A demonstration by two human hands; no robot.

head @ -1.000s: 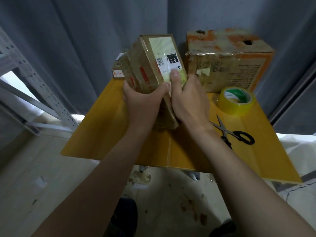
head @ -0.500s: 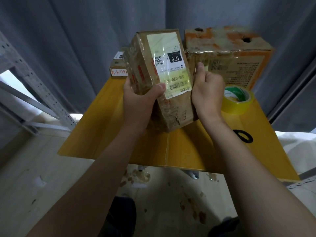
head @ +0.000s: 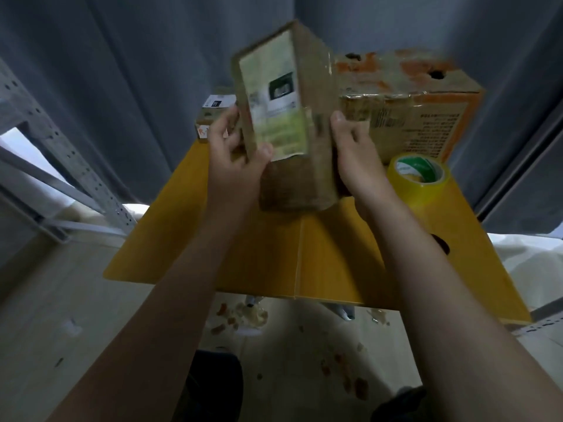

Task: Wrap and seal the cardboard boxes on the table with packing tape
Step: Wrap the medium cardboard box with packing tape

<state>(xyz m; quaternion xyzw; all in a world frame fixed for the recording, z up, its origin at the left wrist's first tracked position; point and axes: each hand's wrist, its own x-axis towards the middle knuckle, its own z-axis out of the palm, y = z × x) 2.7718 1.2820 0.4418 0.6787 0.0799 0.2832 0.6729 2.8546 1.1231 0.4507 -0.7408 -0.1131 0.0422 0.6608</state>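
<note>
The left hand [head: 234,153] grips the left edge of the cardboard box [head: 298,184], thumb on its labelled face. The right hand [head: 355,156] clamps the opposite side, so the box stands on end over the middle of the tabletop [head: 268,257]; whether it touches I cannot tell. The step looks like turning it to find an untaped seam: best keep both grips firm, lay it down seam-up, then reach right for the tape roll [head: 420,178].
</note>
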